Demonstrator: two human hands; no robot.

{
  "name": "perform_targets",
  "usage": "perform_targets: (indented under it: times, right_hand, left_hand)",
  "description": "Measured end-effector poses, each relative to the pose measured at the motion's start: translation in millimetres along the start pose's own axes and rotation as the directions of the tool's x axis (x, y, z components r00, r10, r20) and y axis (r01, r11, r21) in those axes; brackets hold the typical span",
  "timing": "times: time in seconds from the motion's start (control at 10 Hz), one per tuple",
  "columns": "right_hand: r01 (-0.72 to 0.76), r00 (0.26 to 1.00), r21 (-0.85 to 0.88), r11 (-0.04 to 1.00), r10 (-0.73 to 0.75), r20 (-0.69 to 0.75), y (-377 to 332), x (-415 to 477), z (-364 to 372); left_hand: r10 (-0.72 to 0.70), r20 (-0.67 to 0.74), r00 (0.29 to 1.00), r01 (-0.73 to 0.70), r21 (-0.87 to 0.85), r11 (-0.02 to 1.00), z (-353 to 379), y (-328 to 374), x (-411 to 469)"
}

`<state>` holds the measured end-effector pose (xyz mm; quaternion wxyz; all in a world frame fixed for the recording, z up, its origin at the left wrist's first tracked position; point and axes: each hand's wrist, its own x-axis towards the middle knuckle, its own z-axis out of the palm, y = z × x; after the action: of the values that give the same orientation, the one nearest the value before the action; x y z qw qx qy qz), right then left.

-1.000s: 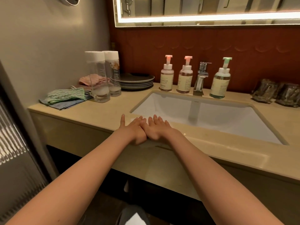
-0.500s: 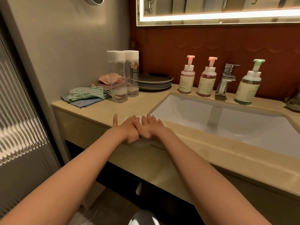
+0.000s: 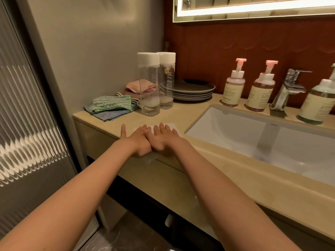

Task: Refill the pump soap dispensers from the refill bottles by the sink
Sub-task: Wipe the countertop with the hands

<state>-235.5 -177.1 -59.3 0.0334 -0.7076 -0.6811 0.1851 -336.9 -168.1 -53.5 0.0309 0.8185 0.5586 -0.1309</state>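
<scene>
Grips spread, left hand (image 3: 139,142) and right hand (image 3: 165,140) still lie flat on the table (image 3: 183,113), seemingly over paper (image 3: 173,126), while the view has turned toward the untouched refill bottles (image 3: 149,87).

Both hands lie flat side by side on the beige stone counter (image 3: 183,113), the left hand (image 3: 138,141) touching the right hand (image 3: 165,139), fingers straight, fingertips over a flat white sheet (image 3: 174,126). Behind them stand two tall clear refill bottles with white caps (image 3: 148,84) (each holding only a little liquid). Two pink-topped pump dispensers (image 3: 234,87) and a green-topped pump dispenser (image 3: 319,104) flank the chrome tap (image 3: 288,89) behind the white rectangular basin (image 3: 235,131).
</scene>
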Motion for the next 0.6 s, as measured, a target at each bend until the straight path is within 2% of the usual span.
perform_targets:
  times: [0.4,0.6]
  right_hand:
    - [0.055,0.998,-0.008,0.998,-0.055,0.013,-22.2,52.2,-2.9]
    - [0.055,0.998,-0.003,0.998,-0.055,0.024,-24.9,64.0,-6.3]
  left_hand:
    - [-0.077,0.010,0.997,0.077,-0.065,0.995,-5.3,-34.9,37.0]
    - [-0.091,0.022,0.996,0.092,-0.044,0.995,-9.4,-37.1,44.9]
